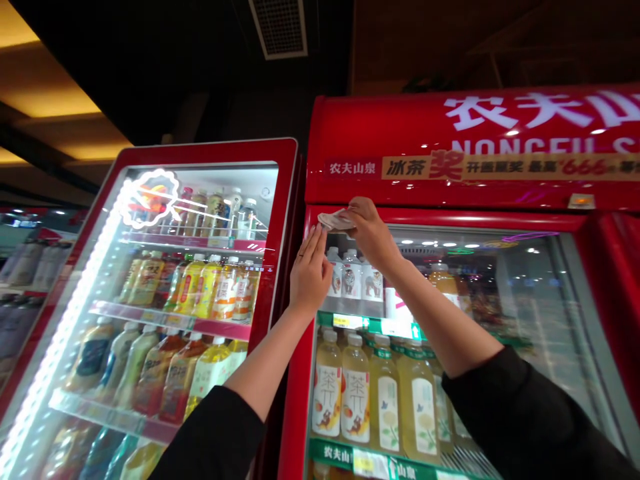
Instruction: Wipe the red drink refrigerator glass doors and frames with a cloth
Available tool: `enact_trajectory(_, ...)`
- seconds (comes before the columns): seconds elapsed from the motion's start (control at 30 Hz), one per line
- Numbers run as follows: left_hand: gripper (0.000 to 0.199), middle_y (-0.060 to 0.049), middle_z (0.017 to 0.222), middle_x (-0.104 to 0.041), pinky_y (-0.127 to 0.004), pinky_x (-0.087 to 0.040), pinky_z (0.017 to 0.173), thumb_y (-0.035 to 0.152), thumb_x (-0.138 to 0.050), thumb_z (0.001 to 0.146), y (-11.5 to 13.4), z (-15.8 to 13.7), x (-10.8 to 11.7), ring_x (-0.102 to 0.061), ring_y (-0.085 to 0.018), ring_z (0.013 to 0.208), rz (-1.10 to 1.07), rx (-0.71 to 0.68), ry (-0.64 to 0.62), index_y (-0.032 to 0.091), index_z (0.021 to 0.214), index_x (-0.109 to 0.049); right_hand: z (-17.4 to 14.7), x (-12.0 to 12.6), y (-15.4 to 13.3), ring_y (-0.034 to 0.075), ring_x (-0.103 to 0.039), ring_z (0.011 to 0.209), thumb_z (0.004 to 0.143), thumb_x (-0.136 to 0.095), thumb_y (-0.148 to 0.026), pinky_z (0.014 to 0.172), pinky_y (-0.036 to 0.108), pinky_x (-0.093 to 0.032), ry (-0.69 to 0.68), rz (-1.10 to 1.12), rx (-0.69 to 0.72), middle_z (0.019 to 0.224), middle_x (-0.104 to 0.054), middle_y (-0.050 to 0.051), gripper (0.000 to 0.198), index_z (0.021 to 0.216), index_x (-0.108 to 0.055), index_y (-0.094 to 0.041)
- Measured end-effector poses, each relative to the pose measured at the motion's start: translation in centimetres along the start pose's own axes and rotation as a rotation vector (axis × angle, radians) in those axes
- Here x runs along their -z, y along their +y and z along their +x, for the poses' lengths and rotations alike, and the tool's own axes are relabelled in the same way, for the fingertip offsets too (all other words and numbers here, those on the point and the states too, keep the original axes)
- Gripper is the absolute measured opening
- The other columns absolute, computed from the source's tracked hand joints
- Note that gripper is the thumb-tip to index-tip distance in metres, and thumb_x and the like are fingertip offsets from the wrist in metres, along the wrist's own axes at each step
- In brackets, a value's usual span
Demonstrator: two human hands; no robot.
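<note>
Near the top left corner of a red-framed fridge door (450, 220), my right hand (370, 230) grips a crumpled whitish cloth (334, 220). The cloth lies against the upper door frame. Just below and left of it, my left hand (311, 270) rests with straight fingers on the frame's left side, its fingertips close to the cloth and nothing seen in it. Behind the glass, bottles with tiger labels (351, 277) stand partly hidden by my hands. On the shelf below are yellowish tea bottles (356, 390).
A second red-framed fridge (287, 200) full of drinks stands to the left, with a glowing light strip on its door. Above the right fridge, a red sign panel (380, 127) juts out. Shelves with bottles (25, 263) are at the far left. A ceiling vent (280, 30) is overhead.
</note>
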State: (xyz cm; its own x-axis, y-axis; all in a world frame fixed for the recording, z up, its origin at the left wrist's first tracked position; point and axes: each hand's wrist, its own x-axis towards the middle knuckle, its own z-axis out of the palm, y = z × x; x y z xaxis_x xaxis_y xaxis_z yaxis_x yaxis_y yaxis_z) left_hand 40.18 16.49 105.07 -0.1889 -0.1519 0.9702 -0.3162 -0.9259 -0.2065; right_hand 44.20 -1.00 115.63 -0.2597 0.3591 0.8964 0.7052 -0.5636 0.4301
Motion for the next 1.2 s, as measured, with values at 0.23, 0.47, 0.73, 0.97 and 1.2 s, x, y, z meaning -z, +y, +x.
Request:
enact_trajectory(0.23,0.074,-0.008,0.183,-0.034,-0.049,-0.035,0.140,0.015,-0.037,0.111,0.2,2.6,1.1,-0.028,-0.023,0.171,0.020,-0.100,-0.115,0.028,0.179,-0.012,-0.6,0.2,0.0,0.031,-0.069,0.138,0.100,-0.058,-0.011,0.118,0.056,-0.058,0.083,-0.086,0.016,0.130,-0.084,0.006,0.043,0.131,-0.081,-0.031)
enact_trajectory(0.47,0.072,-0.016,0.183,-0.031,-0.050,-0.030,0.141,0.022,-0.043,0.109,0.9,6.2,-0.7,-0.027,-0.027,0.172,0.062,-0.139,-0.312,0.013,0.177,-0.019,-3.5,1.9,1.6,0.025,-0.052,0.158,0.100,-0.045,-0.008,0.131,0.055,-0.049,-0.071,-0.042,0.109,0.166,-0.061,0.006,0.069,0.166,-0.052,-0.025)
enact_trajectory(0.73,0.060,-0.009,0.183,-0.034,-0.056,-0.031,0.140,0.044,-0.049,0.113,1.3,6.1,-1.2,-0.025,-0.032,0.172,0.122,-0.145,-0.269,0.027,0.170,-0.042,-5.6,2.0,2.9,0.033,-0.039,0.166,0.107,-0.042,-0.019,0.135,0.065,-0.039,0.055,-0.197,-0.093,0.175,-0.047,0.015,0.068,0.174,-0.036,-0.018)
enact_trajectory(0.97,0.070,-0.011,0.184,-0.031,-0.059,-0.027,0.142,0.039,-0.042,0.114,1.3,4.3,-1.0,-0.025,-0.033,0.172,0.096,-0.010,-0.162,0.023,0.178,-0.020,-6.1,1.5,2.6,0.031,-0.032,0.169,0.113,-0.035,-0.029,0.138,0.063,-0.033,0.030,-0.207,-0.098,0.181,-0.038,0.009,0.068,0.179,-0.020,-0.023)
enact_trajectory(1.2,0.063,-0.004,0.184,-0.030,-0.061,-0.020,0.143,0.033,-0.042,0.114,0.6,6.8,-0.9,-0.018,-0.034,0.174,0.122,-0.043,-0.272,0.029,0.176,-0.030,-7.2,1.8,2.2,0.032,-0.028,0.170,0.115,-0.036,-0.040,0.139,0.062,-0.029,-0.010,-0.217,-0.085,0.182,-0.034,0.011,0.068,0.179,-0.021,-0.021)
